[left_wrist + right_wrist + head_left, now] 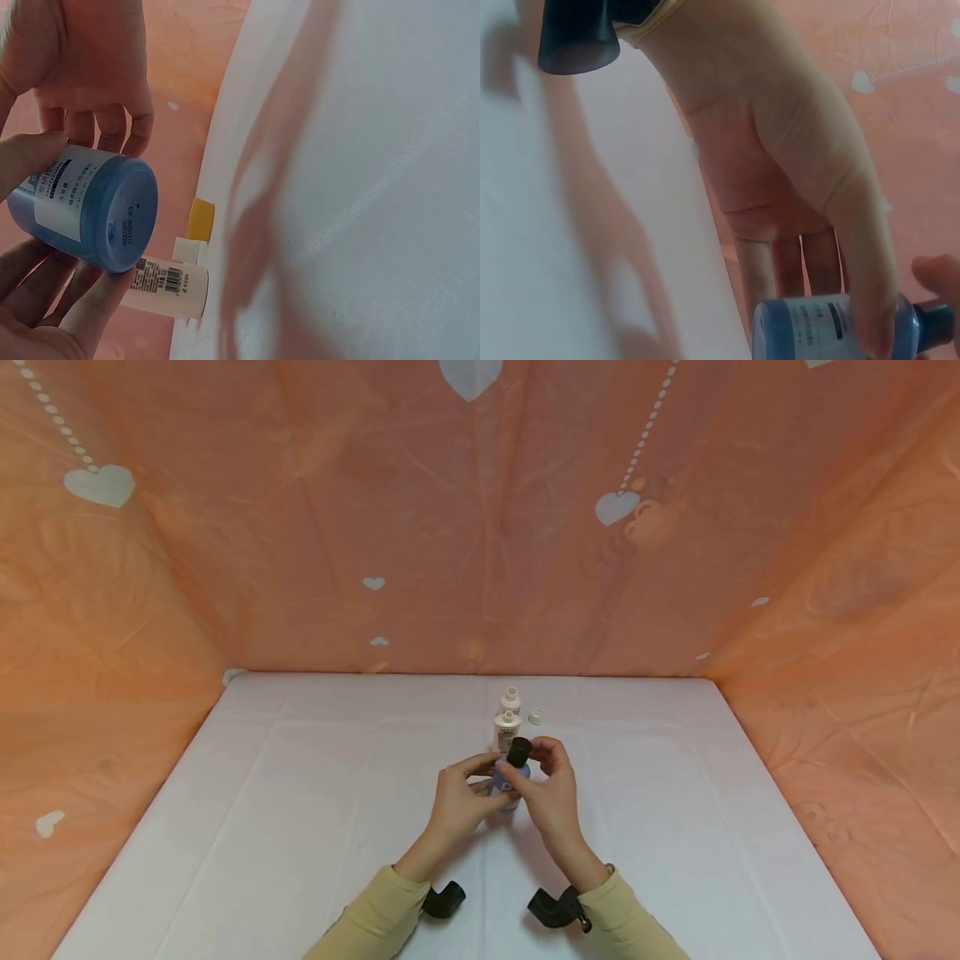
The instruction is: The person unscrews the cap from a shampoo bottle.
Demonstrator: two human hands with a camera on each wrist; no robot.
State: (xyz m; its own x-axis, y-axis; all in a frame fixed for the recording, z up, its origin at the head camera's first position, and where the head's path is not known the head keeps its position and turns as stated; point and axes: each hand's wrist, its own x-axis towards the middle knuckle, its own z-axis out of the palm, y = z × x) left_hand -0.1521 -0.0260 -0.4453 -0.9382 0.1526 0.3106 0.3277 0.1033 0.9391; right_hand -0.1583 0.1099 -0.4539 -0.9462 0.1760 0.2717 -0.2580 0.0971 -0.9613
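Both hands are at a blue bottle [498, 782] with a black cap [518, 752] and a white label, tilted above the table. My left hand [456, 797] grips the body, its thumb across the front and its fingers round the side. In the left wrist view the bottle's [112, 217] round base faces the camera; its cap is out of sight there. My right hand [553, 793] holds the bottle near its shoulder, thumb in front and fingers behind, partly hidden. The right wrist view shows the right thumb [874, 322] pressed on the bottle's side beside the label.
Two white bottles without caps stand behind the hands, a nearer one [507, 731] and a farther one [511, 700]. A small white cap [536, 717] lies right of them. A yellow cap [200, 220] shows in the left wrist view. Orange fabric [480, 527] encloses the white table [300, 810].
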